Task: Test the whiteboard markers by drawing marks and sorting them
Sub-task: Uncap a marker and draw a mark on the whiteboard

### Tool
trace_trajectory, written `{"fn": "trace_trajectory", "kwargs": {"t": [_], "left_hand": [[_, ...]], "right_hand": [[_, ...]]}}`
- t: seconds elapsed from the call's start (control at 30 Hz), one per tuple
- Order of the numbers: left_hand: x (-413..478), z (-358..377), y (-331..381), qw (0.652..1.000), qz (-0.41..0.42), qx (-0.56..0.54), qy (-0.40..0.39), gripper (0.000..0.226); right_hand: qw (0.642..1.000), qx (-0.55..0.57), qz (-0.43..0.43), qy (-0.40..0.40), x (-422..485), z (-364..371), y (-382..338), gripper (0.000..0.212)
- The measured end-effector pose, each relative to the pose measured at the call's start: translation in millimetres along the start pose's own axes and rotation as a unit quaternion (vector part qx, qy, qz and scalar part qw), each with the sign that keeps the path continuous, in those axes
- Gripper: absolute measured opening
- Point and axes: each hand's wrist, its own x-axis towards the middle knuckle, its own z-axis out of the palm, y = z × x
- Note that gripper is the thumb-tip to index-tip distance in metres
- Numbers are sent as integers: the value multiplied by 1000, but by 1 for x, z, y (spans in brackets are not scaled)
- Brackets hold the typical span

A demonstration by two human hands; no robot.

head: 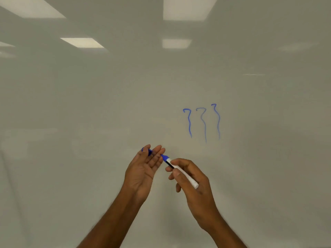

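Note:
A whiteboard [107, 104] fills the view. Three wavy blue marks [203, 122] stand side by side on it, right of centre. My right hand [189, 179] grips a white marker with a blue tip [180, 171], uncapped, its tip pointing up-left toward my left hand. My left hand [145, 167] is held palm up with the fingers stretched, and the blue cap [147, 151] is pinched at its fingertips. The marker's tip almost touches the left fingers.
Ceiling lights [186, 8] reflect in the glossy board at the top. No tray, other markers or board edge are in view.

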Motion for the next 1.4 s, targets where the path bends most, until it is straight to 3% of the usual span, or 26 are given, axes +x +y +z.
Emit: {"fn": "trace_trajectory", "kwargs": {"t": [0.1, 0.37, 0.77, 0.97, 1.1, 1.4], "left_hand": [[-15, -5, 1, 999, -24, -29, -10, 30], [-41, -26, 3, 998, -37, 29, -43, 32], [-72, -77, -10, 999, -10, 42, 28, 27], [-79, -129, -3, 994, -41, 72, 70, 29], [-86, -180, 2, 989, -31, 82, 118, 29], [-88, -307, 7, 964, -48, 187, 184, 27]], "right_hand": [[999, -14, 15, -29, -7, 11, 3, 28], [999, -14, 8, -36, -19, 30, 10, 29], [998, 0, 54, -22, -39, 66, 37, 23], [989, 7, 140, -51, -58, 93, 74, 17], [978, 15, 210, -14, -77, 107, 107, 8], [935, 35, 354, 9, -98, 167, 184, 13]]}}
